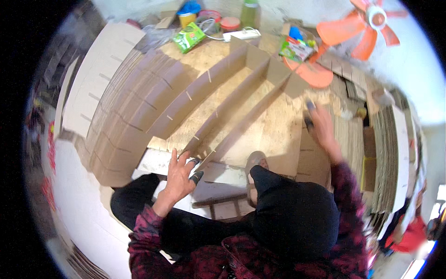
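Long brown cardboard strips [232, 111] stand on edge in spaced rows on a plywood board, with small slots along them. At the far end a short cardboard crosspiece [279, 73] meets the rows. My left hand [178, 179] is at the near end of the strips, fingers spread, with dark covers on thumb and forefinger. These two straddle the nearest strip's end; whether they touch it I cannot tell. My right hand [321, 129], slightly blurred, hovers right of the rows near their far end. Its dark-covered thumb and forefinger are apart, with nothing visible between them.
A thick row of slotted cardboard sheets [134, 100] stands on the left. More cardboard stacks [384, 153] line the right. At the back are an orange fan [355, 30], a white power strip [242, 35] and a green packet [189, 38]. Another person [411, 235] shows at far right.
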Motion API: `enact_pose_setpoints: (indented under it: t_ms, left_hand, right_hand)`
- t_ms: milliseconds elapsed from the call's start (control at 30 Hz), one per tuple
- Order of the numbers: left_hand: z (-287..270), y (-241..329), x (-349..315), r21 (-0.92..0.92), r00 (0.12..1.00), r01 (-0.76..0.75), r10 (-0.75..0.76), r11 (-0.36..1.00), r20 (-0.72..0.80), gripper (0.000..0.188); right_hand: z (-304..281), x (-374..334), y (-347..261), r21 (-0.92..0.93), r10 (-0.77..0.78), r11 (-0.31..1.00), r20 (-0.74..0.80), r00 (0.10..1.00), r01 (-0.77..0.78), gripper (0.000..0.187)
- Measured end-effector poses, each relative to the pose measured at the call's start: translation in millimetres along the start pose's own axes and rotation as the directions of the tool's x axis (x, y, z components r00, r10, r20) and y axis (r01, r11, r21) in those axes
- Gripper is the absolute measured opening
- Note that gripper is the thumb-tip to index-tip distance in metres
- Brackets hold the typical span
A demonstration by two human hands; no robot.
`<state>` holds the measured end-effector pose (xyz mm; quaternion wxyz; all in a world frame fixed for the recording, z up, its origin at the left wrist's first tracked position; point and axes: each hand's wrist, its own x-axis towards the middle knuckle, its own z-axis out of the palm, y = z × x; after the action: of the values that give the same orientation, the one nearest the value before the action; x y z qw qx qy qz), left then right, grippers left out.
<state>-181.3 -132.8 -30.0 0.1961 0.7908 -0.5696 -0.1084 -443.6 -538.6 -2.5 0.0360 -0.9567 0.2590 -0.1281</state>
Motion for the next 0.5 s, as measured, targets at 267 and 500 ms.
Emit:
enact_pose_setpoints:
  t_ms: [267, 500]
  left_hand:
    - [27, 11, -1, -0.082, 0.983, 0.111, -0.122, 0.99, -0.14, 0.012]
    - [31, 31, -12, -0.254, 0.964, 0.238, -0.26, 0.937, -0.055, 0.018]
  right_hand:
    - [-29, -178, -17, 0.061, 0.633, 0.771, 0.039, 0.774, -0.634, 0.051]
    - [20, -201, 49, 0.532, 0.744, 0.652, -0.31, 0.591, -0.541, 0.029]
